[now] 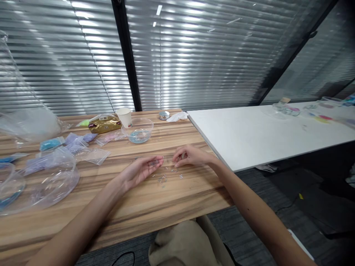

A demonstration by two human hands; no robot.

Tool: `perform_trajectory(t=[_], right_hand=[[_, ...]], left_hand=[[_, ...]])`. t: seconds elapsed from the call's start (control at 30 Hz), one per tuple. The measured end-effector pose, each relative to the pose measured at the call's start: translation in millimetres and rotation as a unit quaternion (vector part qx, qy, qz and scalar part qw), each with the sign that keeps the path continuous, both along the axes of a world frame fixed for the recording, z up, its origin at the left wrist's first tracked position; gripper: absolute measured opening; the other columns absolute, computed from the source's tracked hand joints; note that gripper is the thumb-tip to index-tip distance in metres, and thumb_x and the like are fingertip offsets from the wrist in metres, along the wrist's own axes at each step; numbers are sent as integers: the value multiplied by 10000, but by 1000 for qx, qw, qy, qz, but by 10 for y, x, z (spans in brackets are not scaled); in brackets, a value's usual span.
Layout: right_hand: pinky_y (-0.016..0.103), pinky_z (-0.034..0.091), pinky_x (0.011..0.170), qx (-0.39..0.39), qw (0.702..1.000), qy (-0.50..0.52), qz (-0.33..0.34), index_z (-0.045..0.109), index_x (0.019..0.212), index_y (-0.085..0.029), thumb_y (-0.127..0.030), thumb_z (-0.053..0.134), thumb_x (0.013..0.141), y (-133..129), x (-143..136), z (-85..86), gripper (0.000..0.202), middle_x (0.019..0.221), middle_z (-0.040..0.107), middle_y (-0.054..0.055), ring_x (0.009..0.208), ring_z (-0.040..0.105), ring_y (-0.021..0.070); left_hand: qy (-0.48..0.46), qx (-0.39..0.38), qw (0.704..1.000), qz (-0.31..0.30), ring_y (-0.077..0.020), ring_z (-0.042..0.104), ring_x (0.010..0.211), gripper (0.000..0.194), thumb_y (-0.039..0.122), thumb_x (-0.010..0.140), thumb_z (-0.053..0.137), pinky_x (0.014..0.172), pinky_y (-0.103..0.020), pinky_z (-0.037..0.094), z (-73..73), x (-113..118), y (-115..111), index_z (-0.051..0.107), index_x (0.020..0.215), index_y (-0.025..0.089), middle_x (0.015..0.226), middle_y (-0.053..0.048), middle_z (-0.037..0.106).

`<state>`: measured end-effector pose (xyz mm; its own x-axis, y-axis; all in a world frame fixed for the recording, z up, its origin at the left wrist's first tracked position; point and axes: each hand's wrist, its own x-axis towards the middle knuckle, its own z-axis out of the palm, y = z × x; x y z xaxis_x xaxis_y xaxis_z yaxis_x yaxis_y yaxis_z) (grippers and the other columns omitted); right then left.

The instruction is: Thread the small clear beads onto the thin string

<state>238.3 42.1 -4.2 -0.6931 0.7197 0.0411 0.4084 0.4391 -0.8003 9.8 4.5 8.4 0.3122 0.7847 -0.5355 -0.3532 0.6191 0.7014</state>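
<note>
Clear little pieces (162, 179) lie near the left hand (141, 171), its grip uncurled and palm upward, and the right hand (191, 154), its grip bent, whether around anything I cannot tell, on the wooden counter (166, 207), a clear bowl (151, 127) standing farther back.

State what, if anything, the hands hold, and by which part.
It cannot be told: the left hand is open, the right hand curled; anything held is too small to make out.

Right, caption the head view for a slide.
Left hand open, right hand curled, beside small clear pieces on a wooden table, with a paper cup and a clear bowl behind.
</note>
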Motion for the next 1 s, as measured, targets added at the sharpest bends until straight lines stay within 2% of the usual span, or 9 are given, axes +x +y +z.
perform_trajectory(t=[0.1,0.27,0.43,0.57,0.8,1.0], right_hand=[[240,433,610,-42,998,-19,31,712,887,-146,-378,744,690,46,42,-72,306,797,683,37,680,574,138],[238,443,616,-49,998,-1,48,700,904,-136,-414,722,711,68,8,-163,339,785,690,43,682,587,140],[224,430,584,-33,999,-10,35,692,842,-135,-408,725,711,54,15,-130,305,749,681,37,654,581,133],[227,435,611,-29,998,-14,62,699,826,-136,-395,707,736,53,27,-104,274,789,688,46,677,591,136],[230,439,666,19,996,-16,83,714,816,-144,-337,667,790,44,-16,-123,200,837,693,48,724,614,142],[224,425,640,50,996,-42,67,692,786,-129,-255,632,821,-7,-49,-64,144,798,678,45,682,588,130]], left_hand=[[7,-1,1000,13,-117,678,722,285,24,910,384,697,-150,560,14,7,8,667,870,19,858,-122,704],[6,4,1000,19,-125,682,744,275,18,904,394,710,-159,567,-4,5,8,667,870,24,894,-127,704],[2,13,1000,22,-133,685,768,277,22,901,403,748,-168,564,-22,-14,11,674,845,28,897,-128,706],[2,14,1000,17,-149,686,812,288,32,904,398,807,-187,552,-14,-14,12,679,841,30,916,-135,703],[-34,30,998,-48,-208,665,940,279,87,913,414,927,-262,510,-44,-40,13,681,887,11,987,-174,687],[-22,31,999,-39,-204,663,950,284,84,912,406,958,-268,488,-44,-55,20,679,878,12,1006,-183,680]])
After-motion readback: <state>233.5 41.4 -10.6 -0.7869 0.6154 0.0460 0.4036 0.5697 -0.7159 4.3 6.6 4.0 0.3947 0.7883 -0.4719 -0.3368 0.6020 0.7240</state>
